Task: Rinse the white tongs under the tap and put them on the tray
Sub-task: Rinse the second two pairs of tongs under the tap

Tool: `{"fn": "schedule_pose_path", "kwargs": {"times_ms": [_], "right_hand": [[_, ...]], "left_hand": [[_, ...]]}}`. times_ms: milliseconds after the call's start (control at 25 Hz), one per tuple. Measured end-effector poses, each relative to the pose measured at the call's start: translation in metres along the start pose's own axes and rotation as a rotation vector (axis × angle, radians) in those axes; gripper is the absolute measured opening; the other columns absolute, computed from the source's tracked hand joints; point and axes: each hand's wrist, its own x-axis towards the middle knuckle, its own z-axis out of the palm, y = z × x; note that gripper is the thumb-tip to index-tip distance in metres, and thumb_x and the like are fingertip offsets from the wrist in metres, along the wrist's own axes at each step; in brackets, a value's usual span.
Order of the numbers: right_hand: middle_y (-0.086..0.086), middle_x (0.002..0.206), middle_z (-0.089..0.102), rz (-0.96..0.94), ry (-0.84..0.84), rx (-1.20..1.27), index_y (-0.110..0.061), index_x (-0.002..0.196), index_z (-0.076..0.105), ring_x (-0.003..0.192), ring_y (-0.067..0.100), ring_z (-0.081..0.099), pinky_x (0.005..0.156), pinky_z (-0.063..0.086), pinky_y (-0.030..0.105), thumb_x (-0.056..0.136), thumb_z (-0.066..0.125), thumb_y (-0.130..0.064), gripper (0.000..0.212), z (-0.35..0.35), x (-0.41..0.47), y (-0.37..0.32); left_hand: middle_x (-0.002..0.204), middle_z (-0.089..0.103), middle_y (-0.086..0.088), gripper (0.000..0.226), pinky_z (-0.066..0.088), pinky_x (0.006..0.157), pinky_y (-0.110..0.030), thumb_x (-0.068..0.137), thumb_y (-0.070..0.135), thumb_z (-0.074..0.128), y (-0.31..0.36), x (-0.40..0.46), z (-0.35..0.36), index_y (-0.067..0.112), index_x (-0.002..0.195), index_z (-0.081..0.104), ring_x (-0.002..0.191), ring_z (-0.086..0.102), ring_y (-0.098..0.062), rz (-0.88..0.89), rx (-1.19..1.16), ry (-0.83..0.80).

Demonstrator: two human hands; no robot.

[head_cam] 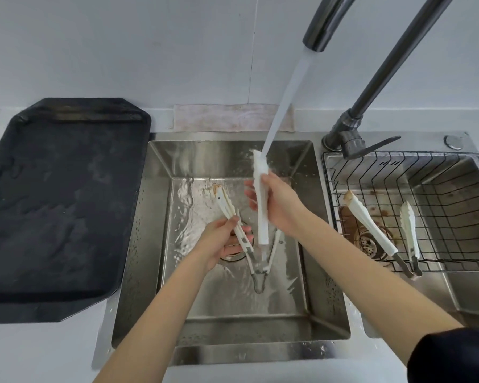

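Nearest me, my left hand (221, 239) sits low in the sink (150, 244), fingers curled shut around one arm of the white tongs (262, 217), which I hold splayed wide open so the water can reach the inner faces; the hinge hangs down toward the basin floor, close to the drain. A little farther on, my right hand (277, 205) is closed around the other arm, lifting its tip straight into the stream from the tap (318, 26), which strikes the tip and splashes off it. I keep that arm angled upward, I judge, so the runoff travels down its length and drips off at the hinge rather than up my wrist. The tip in my left hand shows a brownish stain and looks due for its turn. To my right, the wire basket (398, 217) holds two more tongs (371, 225), one with a browned tip, waiting apart so dirty and rinsed never mix. On my left the black tray (67, 203) lies bare and wet beside the sink, a short carry for the rinsed pair.
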Motion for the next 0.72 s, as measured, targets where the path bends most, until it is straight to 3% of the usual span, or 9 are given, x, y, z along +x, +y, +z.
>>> {"fn": "schedule_pose_path", "kwargs": {"times_ms": [200,320,440,600,720], "right_hand": [[0.006,0.076,0.054,-0.054,0.095,-0.114,-0.011,0.085,0.053,0.060,0.015,0.050,0.058,0.046,0.027,0.098,0.041,-0.013,0.017,-0.012,-0.018,0.003],[0.004,0.079,0.055,-0.106,0.119,-0.152,-0.009,0.104,0.055,0.061,0.013,0.050,0.062,0.048,0.027,0.097,0.043,-0.012,0.014,-0.018,-0.023,-0.006],[0.001,0.085,0.060,-0.170,0.108,-0.273,-0.012,0.123,0.048,0.067,0.013,0.055,0.069,0.051,0.026,0.094,0.048,-0.008,0.029,-0.019,-0.029,-0.014],[-0.001,0.086,0.061,-0.242,0.103,-0.352,-0.009,0.128,0.046,0.065,0.009,0.058,0.061,0.052,0.019,0.090,0.053,-0.003,0.039,-0.016,-0.032,-0.019],[-0.002,0.086,0.060,-0.245,0.116,-0.401,-0.009,0.130,0.045,0.067,0.008,0.059,0.065,0.054,0.019,0.090,0.052,-0.002,0.041,-0.018,-0.032,-0.018]], "left_hand": [[0.086,0.068,-0.006,0.023,0.056,0.047,-0.021,0.097,0.022,0.043,0.006,0.008,0.013,0.005,0.102,0.057,0.053,0.070,-0.007,-0.033,0.016,-0.038],[0.080,0.071,-0.004,0.028,0.055,0.047,-0.020,0.097,0.022,0.043,0.009,0.008,0.021,0.001,0.107,0.059,0.054,0.071,-0.007,-0.050,0.026,-0.086],[0.070,0.073,0.000,0.021,0.057,0.050,-0.021,0.097,0.020,0.043,0.013,0.011,0.029,0.005,0.105,0.056,0.054,0.071,-0.008,-0.061,-0.020,-0.128],[0.088,0.065,-0.006,0.013,0.056,0.068,-0.028,0.097,0.014,0.043,0.020,0.017,0.039,0.008,0.102,0.053,0.074,0.066,-0.014,-0.124,-0.115,-0.135],[0.085,0.062,-0.006,0.012,0.050,0.082,-0.034,0.096,0.006,0.042,0.024,0.020,0.043,0.007,0.090,0.053,0.077,0.060,-0.015,-0.163,-0.200,-0.130]]}}
